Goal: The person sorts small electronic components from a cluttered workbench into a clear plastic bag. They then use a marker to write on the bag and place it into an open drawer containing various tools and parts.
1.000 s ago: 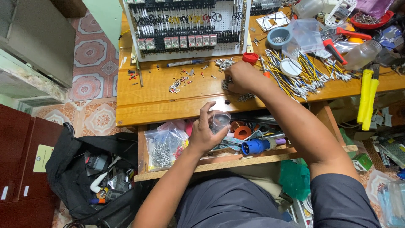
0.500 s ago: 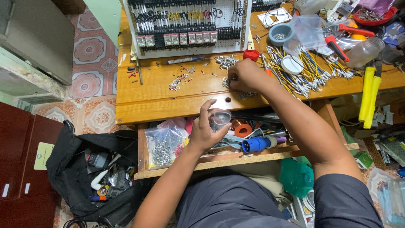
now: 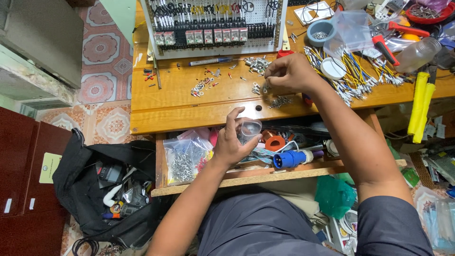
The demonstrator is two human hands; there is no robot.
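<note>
Seen from the head camera, your left hand (image 3: 235, 142) holds a small clear plastic cup (image 3: 248, 129) above the open drawer (image 3: 246, 176), just in front of the wooden counter (image 3: 189, 106), fingers curled and clamped around its side. Your right hand (image 3: 290, 73) rests on the counter beyond the cup, fingertips pinched together over a scatter of small metal terminals (image 3: 279, 101); whether they grip one is too small to tell. A blue plug (image 3: 289, 159) lies in the drawer, right of the cup.
</note>
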